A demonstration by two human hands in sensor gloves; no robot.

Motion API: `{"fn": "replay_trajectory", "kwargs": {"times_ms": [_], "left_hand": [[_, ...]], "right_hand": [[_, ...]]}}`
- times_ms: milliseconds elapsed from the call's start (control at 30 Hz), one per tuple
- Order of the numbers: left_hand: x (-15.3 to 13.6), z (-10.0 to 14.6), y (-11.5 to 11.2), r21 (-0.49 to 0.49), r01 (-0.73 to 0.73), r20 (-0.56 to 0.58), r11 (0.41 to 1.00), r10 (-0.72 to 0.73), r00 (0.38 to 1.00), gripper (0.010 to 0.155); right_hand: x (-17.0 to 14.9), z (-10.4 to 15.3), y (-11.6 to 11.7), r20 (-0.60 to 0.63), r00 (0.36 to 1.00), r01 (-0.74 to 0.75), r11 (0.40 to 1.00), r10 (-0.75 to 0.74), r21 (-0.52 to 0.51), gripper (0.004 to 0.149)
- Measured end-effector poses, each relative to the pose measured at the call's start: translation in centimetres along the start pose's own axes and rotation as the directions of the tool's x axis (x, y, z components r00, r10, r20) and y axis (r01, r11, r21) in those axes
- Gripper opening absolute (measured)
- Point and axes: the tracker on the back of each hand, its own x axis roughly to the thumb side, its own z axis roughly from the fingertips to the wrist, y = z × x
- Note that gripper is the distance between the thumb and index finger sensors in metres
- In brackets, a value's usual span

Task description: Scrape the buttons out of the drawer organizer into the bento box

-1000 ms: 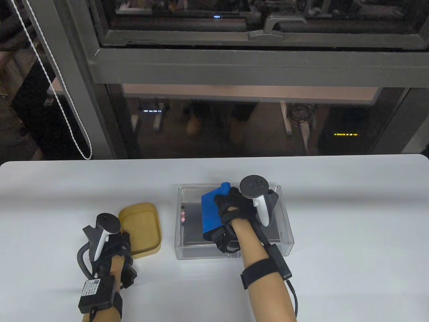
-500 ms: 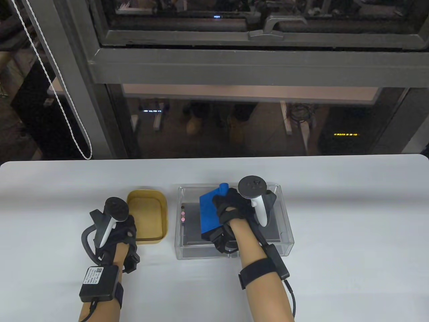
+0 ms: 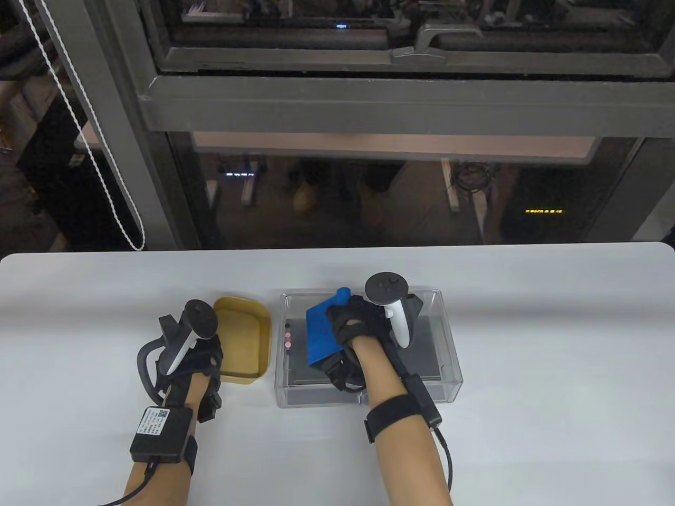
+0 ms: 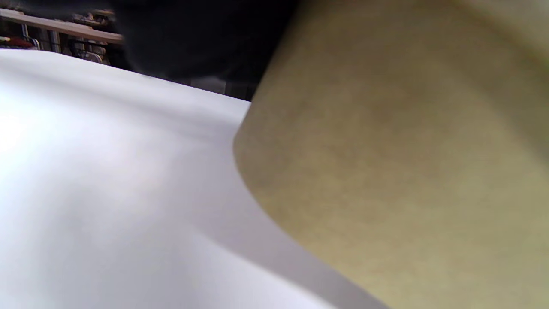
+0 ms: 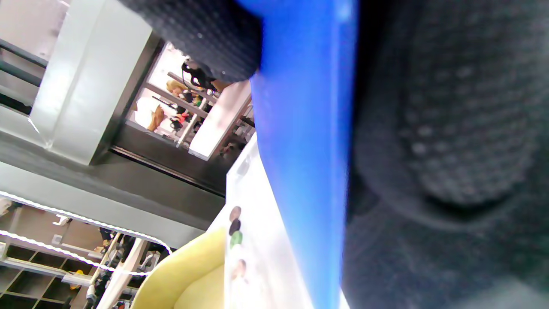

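Observation:
A clear drawer organizer (image 3: 450, 337) stands on the white table. Several small buttons (image 3: 288, 338) lie in a row at its left end; they also show in the right wrist view (image 5: 235, 227). My right hand (image 3: 344, 322) is inside the organizer and grips a blue scraper (image 3: 320, 332), seen close up in the right wrist view (image 5: 304, 150), just right of the buttons. My left hand (image 3: 215, 359) holds the near left side of a yellow bento box (image 3: 248, 337), which sits right beside the organizer's left wall. The box's wall fills the left wrist view (image 4: 407, 171).
The white table (image 3: 553, 369) stretches out to the right of the organizer and to the left of the bento box. A dark window frame (image 3: 369, 105) rises behind the table's far edge, with a white bead cord (image 3: 100, 174) hanging at the left.
My left hand has slid the bento box right and away from me, up beside the organizer. My right hand has shifted the scraper slightly left toward the buttons.

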Motion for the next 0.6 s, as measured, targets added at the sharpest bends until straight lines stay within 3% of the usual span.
{"fn": "replay_trajectory", "kwargs": {"times_ms": [233, 433, 600], "left_hand": [[0.3, 0.0, -1.1, -0.030, -0.032, 0.016, 0.999, 0.032, 0.999, 0.049], [-0.9, 0.0, -1.6, -0.079, -0.126, -0.006, 0.989, 0.126, 0.992, 0.049], [-2.2, 0.0, -1.7, -0.098, -0.197, -0.002, 0.975, 0.198, 0.980, 0.049]], "right_hand": [[1.2, -0.1, 3.0, 0.024, 0.998, 0.050, 0.997, -0.051, 0.063, 0.065], [4.5, 1.1, 6.8, 0.129, 0.988, 0.083, 0.996, -0.085, 0.027, 0.064], [5.2, 1.5, 6.1, 0.159, 0.984, 0.074, 0.997, -0.077, 0.026, 0.064]]}}
